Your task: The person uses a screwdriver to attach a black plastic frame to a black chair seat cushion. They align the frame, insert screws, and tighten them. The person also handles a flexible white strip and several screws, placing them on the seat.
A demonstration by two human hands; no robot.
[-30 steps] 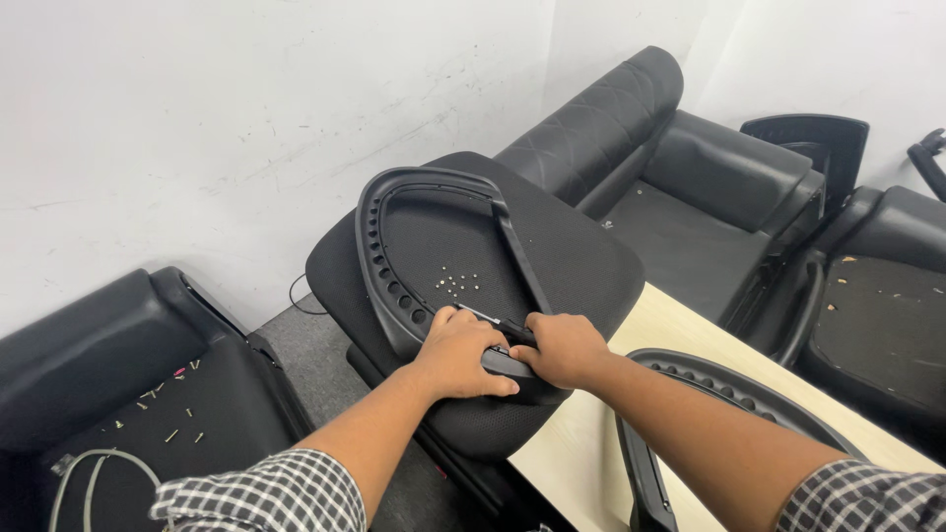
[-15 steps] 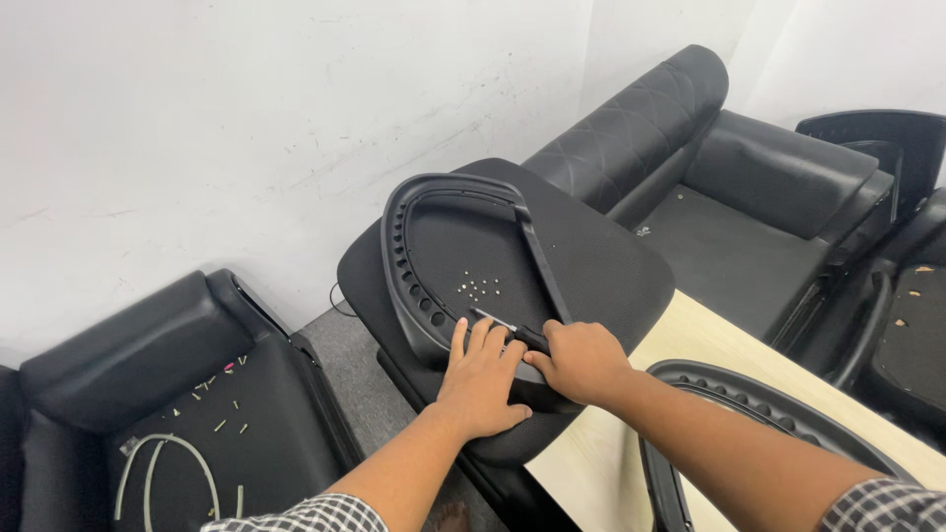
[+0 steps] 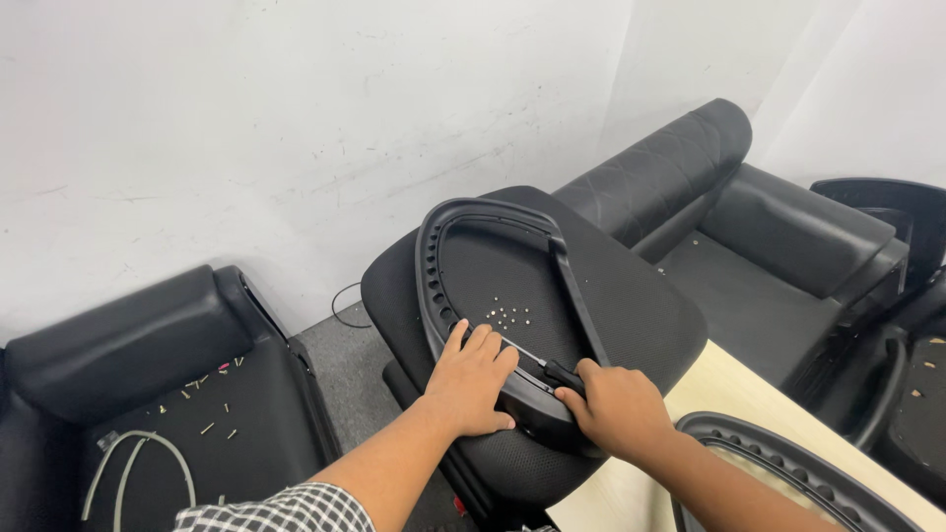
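A black plastic chair frame (image 3: pixel 463 219) lies on a black fabric seat cushion (image 3: pixel 645 317), with several small screws (image 3: pixel 507 316) loose inside the loop. My left hand (image 3: pixel 473 382) rests flat on the frame's near edge, fingers spread. My right hand (image 3: pixel 619 409) grips a screwdriver (image 3: pixel 564 374) with a black handle. Its thin metal shaft points left toward the frame, just beside my left fingers.
A second black frame (image 3: pixel 764 463) lies on a light wooden tabletop (image 3: pixel 729 389) at lower right. A black sofa (image 3: pixel 778 232) stands behind. At left, a black seat (image 3: pixel 148 394) holds scattered screws and a grey cable (image 3: pixel 128 468). A white wall is behind.
The view has shifted left and tilted, so the sofa now sits further right. My left hand has flattened with fingers spread on the frame. The right hand keeps the screwdriver.
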